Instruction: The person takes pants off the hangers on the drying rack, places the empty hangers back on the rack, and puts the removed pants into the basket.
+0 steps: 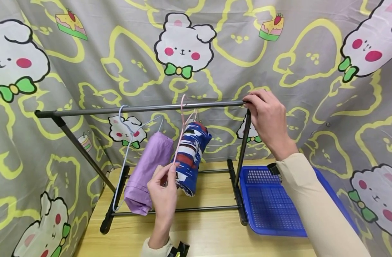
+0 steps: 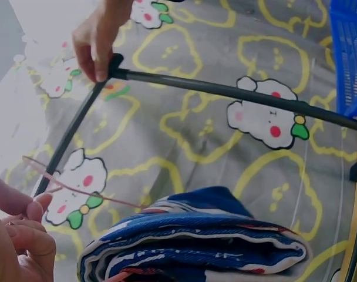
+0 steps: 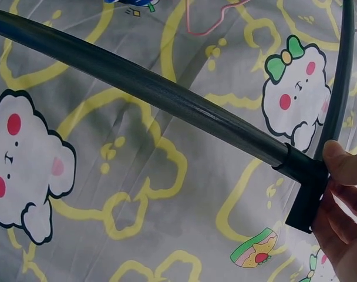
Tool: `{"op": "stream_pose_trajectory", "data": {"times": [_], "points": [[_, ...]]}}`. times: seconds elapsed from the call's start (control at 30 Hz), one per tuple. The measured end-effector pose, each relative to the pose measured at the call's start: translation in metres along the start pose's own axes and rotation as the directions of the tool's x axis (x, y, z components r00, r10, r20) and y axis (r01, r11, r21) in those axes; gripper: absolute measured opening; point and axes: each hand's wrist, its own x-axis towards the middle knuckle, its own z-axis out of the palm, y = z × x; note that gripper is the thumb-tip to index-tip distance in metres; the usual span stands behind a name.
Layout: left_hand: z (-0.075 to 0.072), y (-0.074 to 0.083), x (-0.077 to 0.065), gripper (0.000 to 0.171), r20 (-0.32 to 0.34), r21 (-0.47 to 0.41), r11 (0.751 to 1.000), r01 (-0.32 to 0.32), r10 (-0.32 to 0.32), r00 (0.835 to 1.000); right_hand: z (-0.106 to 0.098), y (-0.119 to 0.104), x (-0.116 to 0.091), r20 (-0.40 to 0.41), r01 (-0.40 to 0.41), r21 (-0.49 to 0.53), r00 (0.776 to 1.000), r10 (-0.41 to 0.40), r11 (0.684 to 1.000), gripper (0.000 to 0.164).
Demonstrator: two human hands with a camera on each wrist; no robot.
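A black metal clothes rack [image 1: 144, 108] stands on the wooden table. My right hand [image 1: 268, 119] grips the corner joint at the right end of its top bar, also seen in the right wrist view. With thumb and fingers, my left hand [image 1: 164, 194] pinches the side of a pink wire hanger [image 1: 182, 116], whose hook is at the top bar. A folded blue, white and red patterned garment [image 1: 193, 150] hangs on this hanger. To its left, a folded purple garment [image 1: 150, 167] hangs from a light blue hanger [image 1: 127, 150]. My left palm is hidden.
A blue plastic basket [image 1: 252, 225] sits on the table [image 1: 208, 239] to the right of the rack, partly behind my right forearm. A grey curtain [image 1: 237, 82] with cartoon animals surrounds the back and sides.
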Motion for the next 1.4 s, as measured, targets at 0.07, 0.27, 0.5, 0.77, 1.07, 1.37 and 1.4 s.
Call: {"op": "stream_pose_trajectory", "data": {"times": [0.07, 0.27, 0.5, 0.77, 1.07, 1.37, 1.4], "points": [[-0.005, 0.004, -0.002, 0.013, 0.003, -0.006, 1.0, 0.0, 0.0, 1.0, 0.0, 0.0, 0.0, 0.004, -0.001, -0.002, 1.0, 0.001, 1.0, 0.008], [-0.015, 0.011, -0.007, 0.014, 0.024, 0.013, 1.0, -0.01, 0.01, 1.0, -0.002, -0.001, 0.001, 0.019, -0.007, -0.005, 1.0, 0.007, 1.0, 0.008], [-0.024, 0.013, -0.016, 0.015, 0.043, 0.015, 1.0, 0.005, -0.005, 0.999, -0.002, -0.001, 0.0, 0.026, -0.013, -0.002, 1.0, 0.013, 1.0, 0.009], [-0.035, 0.015, -0.027, 0.013, 0.062, 0.035, 0.998, 0.046, -0.048, 0.997, -0.003, -0.002, 0.0, 0.029, -0.019, -0.012, 0.999, 0.02, 1.0, 0.009], [-0.044, 0.003, -0.039, 0.014, 0.09, 0.062, 0.998, 0.03, -0.036, 0.995, -0.004, -0.002, -0.001, 0.027, -0.022, -0.019, 0.999, 0.023, 1.0, 0.009], [-0.054, -0.005, -0.053, 0.011, 0.076, 0.053, 0.995, 0.083, -0.086, 0.993, -0.001, -0.002, -0.004, -0.005, -0.001, 0.029, 1.0, 0.001, 1.0, 0.01], [-0.054, -0.006, -0.054, 0.01, 0.08, 0.05, 0.996, 0.078, -0.082, 0.993, -0.001, -0.001, -0.004, -0.006, 0.003, 0.027, 1.0, -0.003, 1.0, 0.011]]}}
